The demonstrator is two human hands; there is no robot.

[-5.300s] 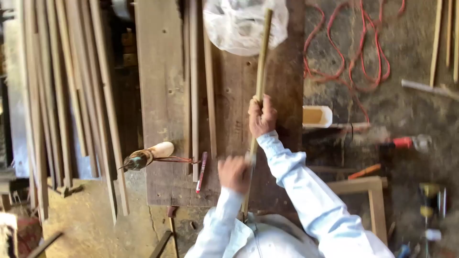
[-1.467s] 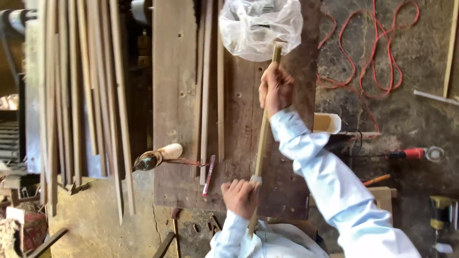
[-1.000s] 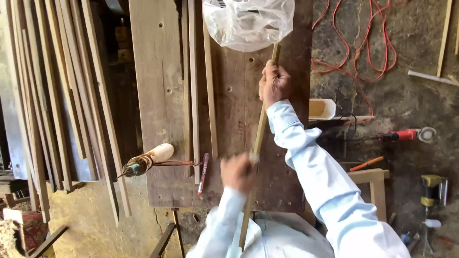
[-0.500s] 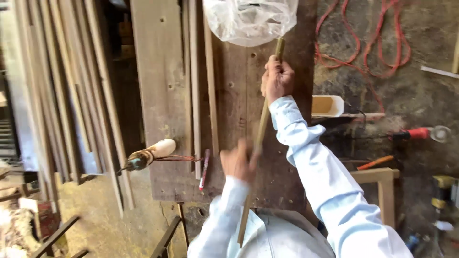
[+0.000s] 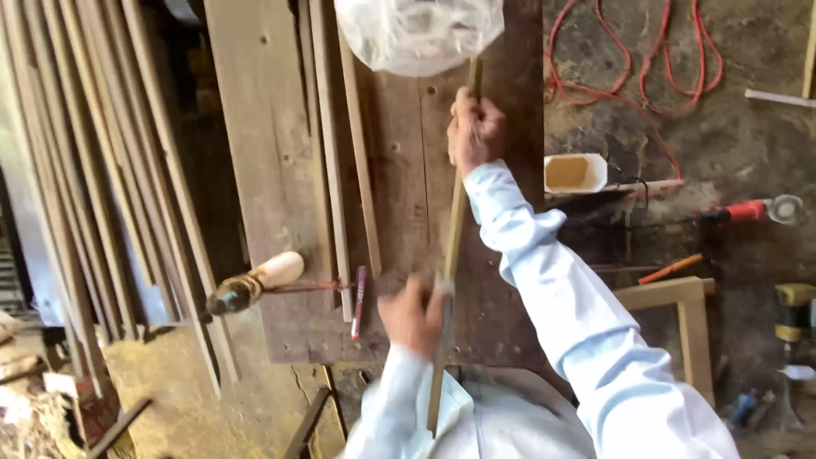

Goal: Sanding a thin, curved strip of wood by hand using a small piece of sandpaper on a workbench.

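The right hand has its grip closed round the far part of a long thin wooden stick, arm stretched out in a pale blue sleeve. The left hand is blurred; its grip sits closed against the stick nearer the body, with a small pale pad pressed on the wood.

The stick runs lengthwise over the bench, its near end past the bench's near edge, its far tip just under a clear plastic bag at the far edge. Loose wooden strips lie along the bench's left half, a red marker near the near-left corner, a wooden-handled tool overhanging the left edge. Orange cord loops on the floor to the right.
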